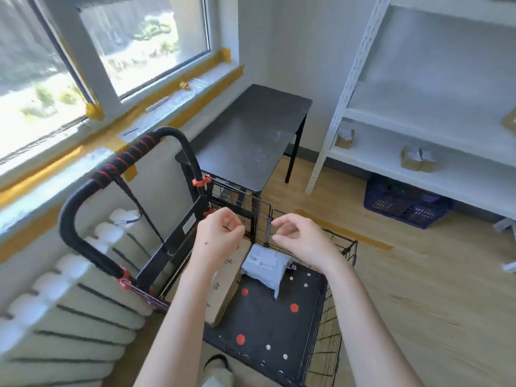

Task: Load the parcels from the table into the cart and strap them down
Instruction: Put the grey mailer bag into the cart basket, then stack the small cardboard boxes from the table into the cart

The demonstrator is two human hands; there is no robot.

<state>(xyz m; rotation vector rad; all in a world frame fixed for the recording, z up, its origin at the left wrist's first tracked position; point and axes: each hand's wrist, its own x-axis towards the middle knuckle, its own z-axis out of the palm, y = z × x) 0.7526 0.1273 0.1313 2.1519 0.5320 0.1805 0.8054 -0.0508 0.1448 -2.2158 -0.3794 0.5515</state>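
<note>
A shoe (215,363) showed at the bottom edge, just before the cart (265,325). Two parcels lay on the cart's black, red-dotted floor. A brown box (223,297) lay along the left side under the left forearm, and a grey bag (265,269) lay beside it, touching it, at the far end. Wire sides ringed the floor.

Both hands hung above the far end of the cart, either side of an upright wire post (269,230). The left hand (219,237) had its fingers curled toward the thumb with a thin dark line at the fingertips. Whether it pinched anything could not be told. The right hand (298,238) was loosely curled, thumb and forefinger apart, with nothing seen in it.

To the left rose the handle (83,196), with a strap (139,208) hanging from it, beside a radiator (69,317). Beyond the cart stood the dark table (251,135). Farther right, a white shelf (418,124) bore small boxes (417,159), and a blue crate (405,205) sat under it.
</note>
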